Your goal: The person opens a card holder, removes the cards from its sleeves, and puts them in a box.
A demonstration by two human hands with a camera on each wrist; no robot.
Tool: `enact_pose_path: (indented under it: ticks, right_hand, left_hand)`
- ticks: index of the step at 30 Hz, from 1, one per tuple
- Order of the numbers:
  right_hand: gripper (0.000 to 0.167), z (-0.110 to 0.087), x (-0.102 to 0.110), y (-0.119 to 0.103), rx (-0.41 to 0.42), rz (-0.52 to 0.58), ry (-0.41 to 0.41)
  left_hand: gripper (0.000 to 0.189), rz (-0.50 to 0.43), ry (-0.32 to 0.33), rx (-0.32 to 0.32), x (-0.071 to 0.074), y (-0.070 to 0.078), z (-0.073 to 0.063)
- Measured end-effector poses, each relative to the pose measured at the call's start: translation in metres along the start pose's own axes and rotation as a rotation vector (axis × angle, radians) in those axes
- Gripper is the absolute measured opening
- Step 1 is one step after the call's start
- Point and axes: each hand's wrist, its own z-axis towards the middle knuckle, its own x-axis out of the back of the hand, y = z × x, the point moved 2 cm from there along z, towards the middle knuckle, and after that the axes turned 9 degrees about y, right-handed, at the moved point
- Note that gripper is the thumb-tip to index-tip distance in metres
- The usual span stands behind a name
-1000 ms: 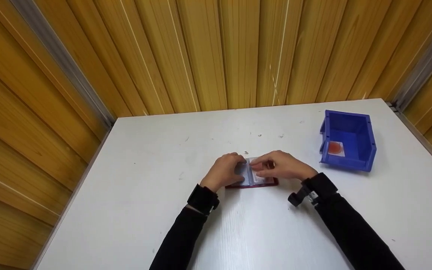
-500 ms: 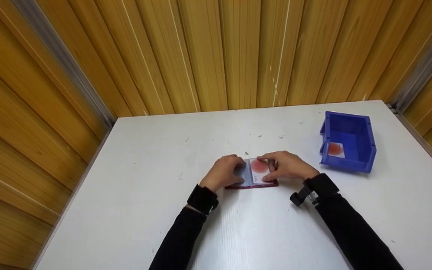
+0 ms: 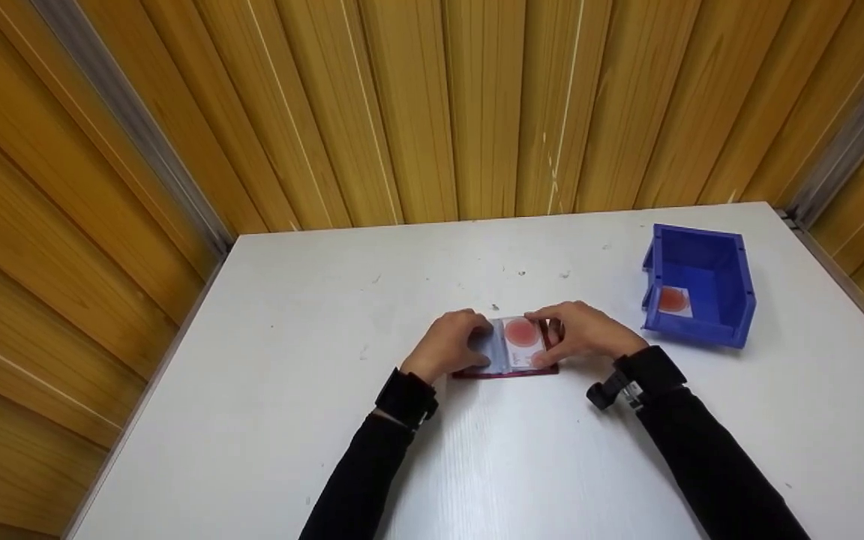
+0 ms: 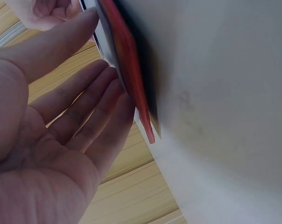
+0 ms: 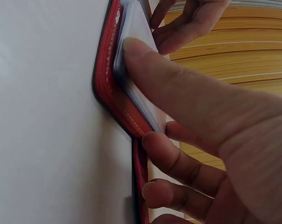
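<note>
A red card holder with clear sleeves lies spread on the white table. A white card with a red disc shows on its right page. My left hand holds down the left side, thumb at the near part and fingers at the far edge; in the left wrist view the red cover lies against the fingertips. My right hand spans the right page at its outer edge. In the right wrist view its thumb lies on the stack of sleeves, other fingertips by the red cover.
A blue bin stands at the table's right, with another red-disc card inside. Wood-patterned walls rise behind and beside the white table.
My right hand has slid right from over the middle of the right page to its outer edge, uncovering the card's red disc. My left hand has stayed in place.
</note>
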Motion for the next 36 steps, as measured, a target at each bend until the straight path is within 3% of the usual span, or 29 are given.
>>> enact_pose_path:
  ticks: [9,17,20,27,33,36]
  right_hand:
    - [0.085,0.000,0.004,0.002,0.002,-0.012,-0.014]
    - [0.085,0.000,0.004,0.003,0.016,-0.005,-0.017]
    - [0.084,0.000,0.003,0.004,0.013,0.001,-0.024]
    - [0.083,-0.001,0.001,0.006,0.009,0.013,-0.033]
    - [0.084,-0.002,0.001,0.005,0.023,0.033,-0.023]
    - [0.084,-0.001,0.002,0.005,0.028,0.031,-0.020]
  left_hand:
    - [0.047,-0.085,0.009,0.028,-0.001,0.001,0.000]
    - [0.046,-0.141,0.017,-0.002,-0.010,0.007,0.003]
    - [0.042,-0.273,0.006,0.050,-0.015,0.009,0.003]
    - [0.033,-0.772,0.034,0.332,-0.024,0.012,0.000]
    - [0.035,-0.976,0.031,0.432,-0.031,0.012,0.002]
    - [0.032,-1.033,0.018,0.448,-0.037,0.014,0.002]
